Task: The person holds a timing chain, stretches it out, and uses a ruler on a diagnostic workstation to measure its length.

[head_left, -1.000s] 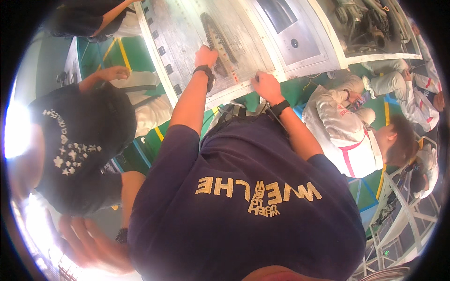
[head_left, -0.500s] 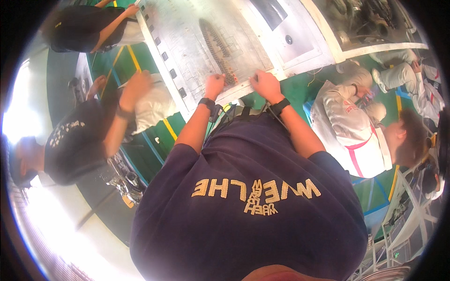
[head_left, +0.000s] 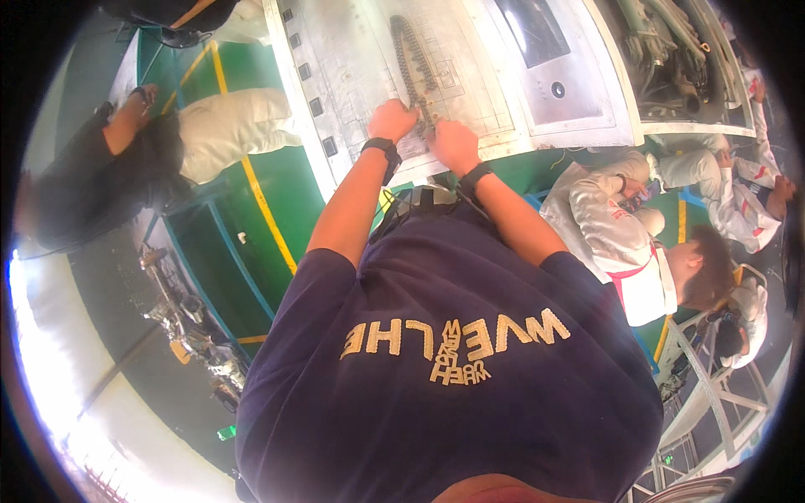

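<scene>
Green workshop floor [head_left: 251,260] with yellow lines runs along the left of a long grey bench [head_left: 352,75], which reaches away toward the far side. On the bench lies a dark chain [head_left: 412,63], stretched lengthwise over a marked sheet. Both arms of the person in the navy shirt [head_left: 453,360] reach out to the near end of that chain. The left hand [head_left: 392,120] is clenched beside it, fingers curled onto the bench; the right hand [head_left: 453,144] is closed over the chain's near end, just beside the left. Each wrist wears a black band. A person in white clothes [head_left: 616,243] crouches at right, another [head_left: 226,130] at far left.
</scene>
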The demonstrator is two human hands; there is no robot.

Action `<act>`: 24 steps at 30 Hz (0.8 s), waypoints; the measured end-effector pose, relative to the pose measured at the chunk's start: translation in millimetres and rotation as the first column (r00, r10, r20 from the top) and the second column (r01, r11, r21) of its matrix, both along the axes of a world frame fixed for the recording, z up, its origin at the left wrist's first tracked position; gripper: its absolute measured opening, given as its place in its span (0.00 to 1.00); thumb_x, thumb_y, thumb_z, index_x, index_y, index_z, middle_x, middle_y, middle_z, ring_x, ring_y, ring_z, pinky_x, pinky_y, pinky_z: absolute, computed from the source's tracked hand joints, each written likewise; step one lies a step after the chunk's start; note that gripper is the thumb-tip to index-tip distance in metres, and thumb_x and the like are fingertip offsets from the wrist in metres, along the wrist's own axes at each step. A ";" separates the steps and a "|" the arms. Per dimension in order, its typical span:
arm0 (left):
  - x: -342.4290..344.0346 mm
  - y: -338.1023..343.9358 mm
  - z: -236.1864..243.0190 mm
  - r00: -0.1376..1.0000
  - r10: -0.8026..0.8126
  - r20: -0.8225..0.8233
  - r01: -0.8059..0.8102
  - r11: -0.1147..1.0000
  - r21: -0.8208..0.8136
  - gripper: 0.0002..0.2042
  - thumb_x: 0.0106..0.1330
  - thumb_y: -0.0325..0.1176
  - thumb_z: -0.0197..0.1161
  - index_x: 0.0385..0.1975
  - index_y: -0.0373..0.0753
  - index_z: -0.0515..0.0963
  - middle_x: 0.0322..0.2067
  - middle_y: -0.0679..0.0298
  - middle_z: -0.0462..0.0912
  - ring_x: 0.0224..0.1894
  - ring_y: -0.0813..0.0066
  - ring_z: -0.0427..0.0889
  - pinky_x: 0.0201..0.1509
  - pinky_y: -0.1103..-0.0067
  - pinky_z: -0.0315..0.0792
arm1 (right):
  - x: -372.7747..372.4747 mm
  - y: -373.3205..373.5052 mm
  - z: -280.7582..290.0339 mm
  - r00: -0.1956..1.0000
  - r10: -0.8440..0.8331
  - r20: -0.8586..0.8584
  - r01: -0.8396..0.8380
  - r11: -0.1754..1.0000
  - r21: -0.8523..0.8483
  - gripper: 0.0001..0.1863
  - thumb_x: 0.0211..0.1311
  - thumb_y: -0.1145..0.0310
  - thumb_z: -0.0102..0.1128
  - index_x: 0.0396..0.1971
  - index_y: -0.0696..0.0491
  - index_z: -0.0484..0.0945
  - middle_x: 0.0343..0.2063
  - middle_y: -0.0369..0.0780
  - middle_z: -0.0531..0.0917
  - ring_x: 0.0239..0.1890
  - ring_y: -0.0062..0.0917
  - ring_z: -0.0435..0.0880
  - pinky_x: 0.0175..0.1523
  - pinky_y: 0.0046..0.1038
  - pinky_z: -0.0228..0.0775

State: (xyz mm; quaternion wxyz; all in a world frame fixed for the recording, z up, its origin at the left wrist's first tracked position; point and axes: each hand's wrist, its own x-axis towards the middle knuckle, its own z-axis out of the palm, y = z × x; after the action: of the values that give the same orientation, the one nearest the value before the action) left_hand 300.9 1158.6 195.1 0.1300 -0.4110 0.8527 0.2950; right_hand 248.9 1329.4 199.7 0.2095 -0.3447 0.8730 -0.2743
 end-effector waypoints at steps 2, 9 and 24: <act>5.3 -1.8 -0.6 0.999 -0.042 0.021 0.042 0.999 0.023 0.24 0.59 0.50 0.65 0.39 0.30 0.85 0.39 0.41 0.87 0.46 0.44 0.87 0.51 0.59 0.80 | 0.3 5.2 3.6 1.000 0.000 -0.009 0.000 1.000 -0.001 0.15 0.61 0.58 0.61 0.32 0.56 0.80 0.28 0.51 0.86 0.33 0.49 0.86 0.39 0.50 0.76; 32.0 14.7 -7.4 0.967 -0.248 0.054 0.229 0.943 0.242 0.23 0.55 0.46 0.66 0.39 0.30 0.86 0.39 0.41 0.87 0.46 0.44 0.87 0.52 0.60 0.80 | -2.2 37.6 24.7 0.988 -0.132 -0.079 0.150 0.946 0.289 0.20 0.59 0.51 0.62 0.28 0.56 0.81 0.28 0.50 0.85 0.34 0.48 0.86 0.40 0.48 0.76; 21.7 -14.5 11.7 0.802 -0.537 -0.261 0.518 0.844 -0.142 0.13 0.67 0.37 0.57 0.48 0.44 0.82 0.44 0.52 0.84 0.46 0.48 0.84 0.48 0.59 0.79 | 61.2 32.7 24.6 0.997 -0.073 -0.036 0.081 0.919 0.386 0.16 0.58 0.53 0.63 0.32 0.52 0.82 0.30 0.48 0.86 0.37 0.47 0.86 0.41 0.47 0.77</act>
State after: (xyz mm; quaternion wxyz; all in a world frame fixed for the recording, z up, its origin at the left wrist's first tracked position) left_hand 322.7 1144.2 206.8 0.0670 -0.1137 0.9517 0.2771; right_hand 310.1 1362.1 224.3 0.2534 -0.2647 0.9250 -0.1008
